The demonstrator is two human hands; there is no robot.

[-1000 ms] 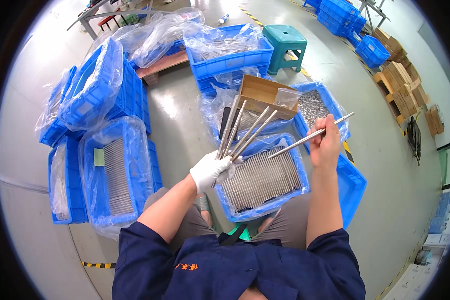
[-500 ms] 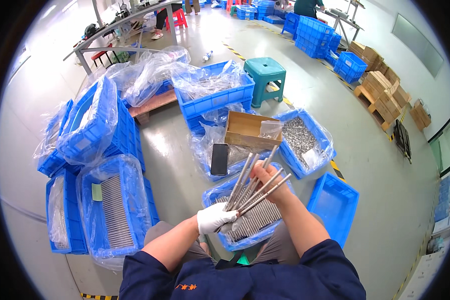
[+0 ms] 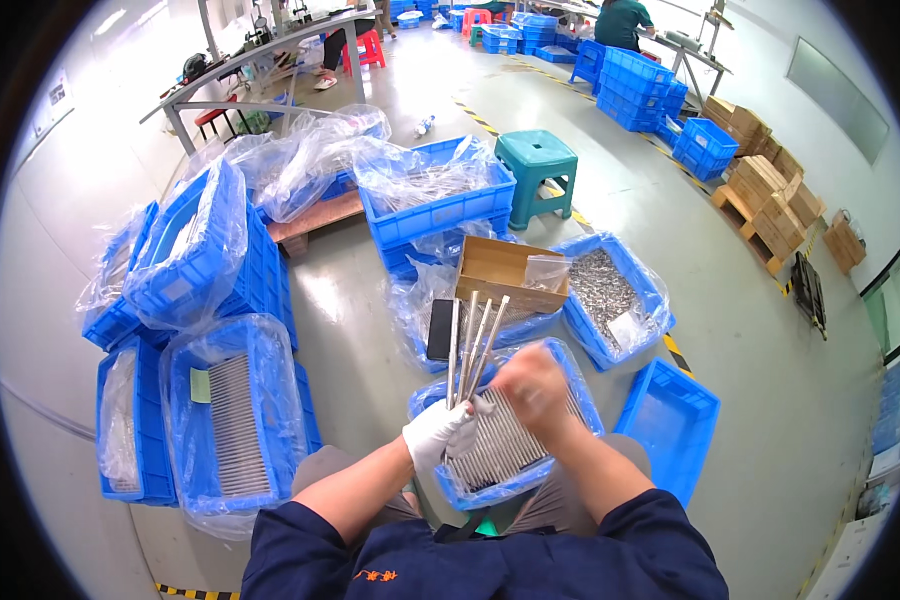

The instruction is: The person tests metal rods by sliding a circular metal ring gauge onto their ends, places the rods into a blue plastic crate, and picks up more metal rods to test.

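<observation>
My left hand (image 3: pixel 438 434), in a white glove, grips several slim metal rods (image 3: pixel 478 345) by their lower ends, and they fan upward. Just to their right is my bare right hand (image 3: pixel 535 390), blurred by motion, so its fingers and anything in them cannot be made out. Both hands are above a plastic-lined blue bin (image 3: pixel 475 497) between my knees. Rows of similar metal rods (image 3: pixel 505 448) lie inside it. Behind that bin, a black phone (image 3: pixel 440 330) and an open cardboard box (image 3: pixel 510 268) rest on another lined bin.
Small metal parts (image 3: pixel 602 285) fill a bin at the right, with a blue bin (image 3: pixel 670 420) nearer me. Stacked lined bins (image 3: pixel 295 415) stand at the left. Farther off are a green stool (image 3: pixel 537 160), cartons on a pallet (image 3: pixel 760 235) and a person (image 3: pixel 622 25).
My right hand has come off the rods and moved slightly down. Fewer rods show in my left hand, and they stand more upright than before.
</observation>
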